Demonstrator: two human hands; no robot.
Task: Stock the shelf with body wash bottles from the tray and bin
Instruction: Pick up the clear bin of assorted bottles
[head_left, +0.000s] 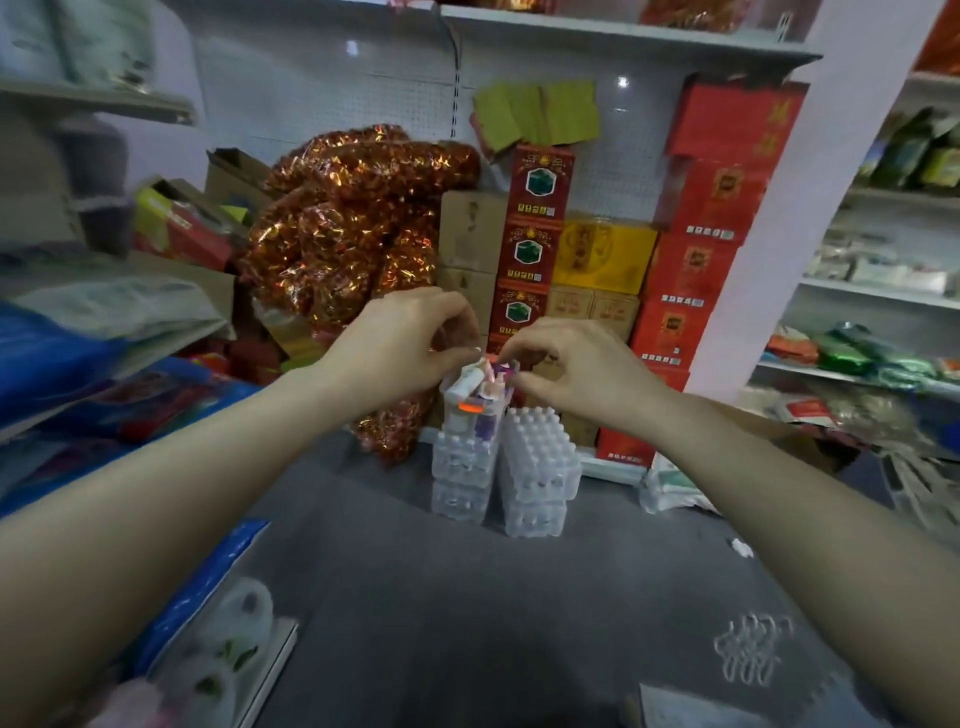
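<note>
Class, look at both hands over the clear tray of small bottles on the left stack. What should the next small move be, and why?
Probably pinch one bottle and lift it straight up. Both the left hand and right hand hover with fingertips at the tops of the bottles crowded in the top tray; whether either grips one is unclear. A straight lift should avoid tipping neighbours or the stack.

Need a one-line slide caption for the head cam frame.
Both hands, left and right, reach into small bottles atop stacked clear packs on the store floor.

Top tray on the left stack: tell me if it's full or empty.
Holds bottles: several small ones stick up from the tray. Whether it is full cannot be told; both hands cover its top.
</note>
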